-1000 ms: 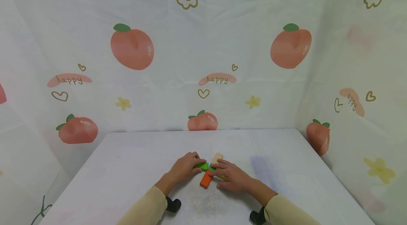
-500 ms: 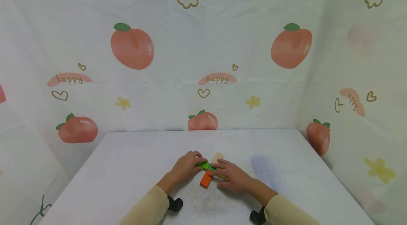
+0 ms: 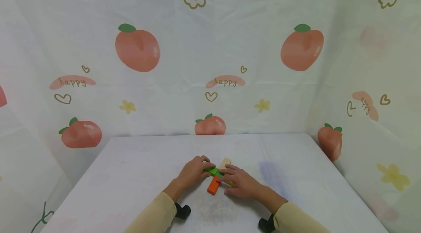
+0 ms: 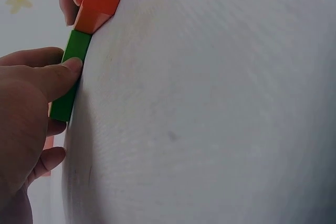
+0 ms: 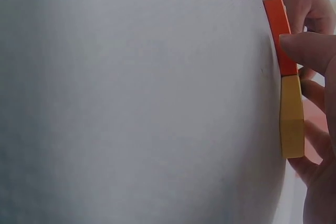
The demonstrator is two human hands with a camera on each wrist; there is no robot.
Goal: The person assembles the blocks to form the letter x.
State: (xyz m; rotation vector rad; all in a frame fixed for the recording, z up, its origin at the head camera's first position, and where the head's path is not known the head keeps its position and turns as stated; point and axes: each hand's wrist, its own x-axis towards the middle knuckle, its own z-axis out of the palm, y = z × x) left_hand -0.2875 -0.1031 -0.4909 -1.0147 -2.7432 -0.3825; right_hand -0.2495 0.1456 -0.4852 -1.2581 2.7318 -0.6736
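Note:
A light-green block (image 3: 210,170) lies on the table, pinched between the thumb and fingers of my left hand (image 3: 193,171). In the left wrist view the thumb presses the near face of this green block (image 4: 66,98), and one end meets an orange block. The orange block (image 3: 213,185) points toward me. My right hand (image 3: 246,184) rests over the group with fingers fairly straight, the index fingertip at the orange block's far end. Under it lies a yellow block (image 5: 292,124), partly hidden. A darker green piece (image 3: 219,174) shows at the centre, and a pale wooden block (image 3: 225,163) points away.
The blocks lie on a white table (image 3: 144,174) with faint stains. A white printed cloth (image 3: 210,42) hangs behind and at the sides. Each wrist wears a black camera mount, such as the left mount (image 3: 182,211).
My left hand has slid the light-green block slightly right and turned it, so its end now sits against the central piece. The right hand stays in place.

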